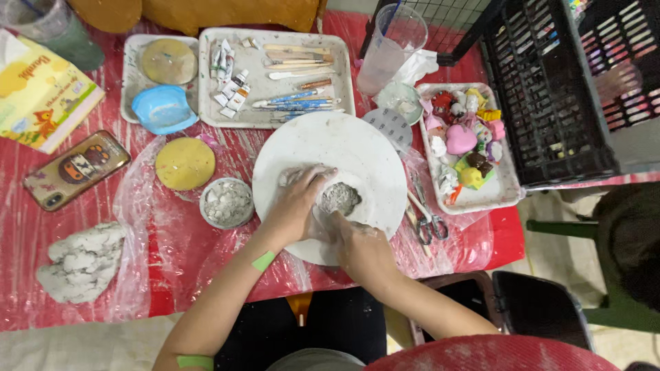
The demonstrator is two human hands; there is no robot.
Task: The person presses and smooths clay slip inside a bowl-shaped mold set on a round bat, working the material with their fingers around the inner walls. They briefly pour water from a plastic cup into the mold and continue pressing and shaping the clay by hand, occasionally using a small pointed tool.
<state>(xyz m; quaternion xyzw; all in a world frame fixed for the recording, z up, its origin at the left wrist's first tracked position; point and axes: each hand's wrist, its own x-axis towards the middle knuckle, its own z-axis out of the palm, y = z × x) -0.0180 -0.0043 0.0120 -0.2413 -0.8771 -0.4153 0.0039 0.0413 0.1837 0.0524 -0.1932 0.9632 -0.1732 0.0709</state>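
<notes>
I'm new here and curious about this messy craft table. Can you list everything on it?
clay lump: one, grey, on the white round board at table centre
bowl: one, grey crumbs inside, left of the board
yellow disc: one, upper left of the bowl
clay heap: one, pale grey, in plastic at lower left
phone: one, patterned case, left
tool tray: one, white, with paint tubes and modelling tools, top centre
blue bowl: one, on the small tray at top left
figurine tray: one, many small coloured pieces, right
scissors: one pair, right of the board
black crate: one, top right
left hand: clay-smeared, on the lump
right hand: pressing the lump's near side
</notes>
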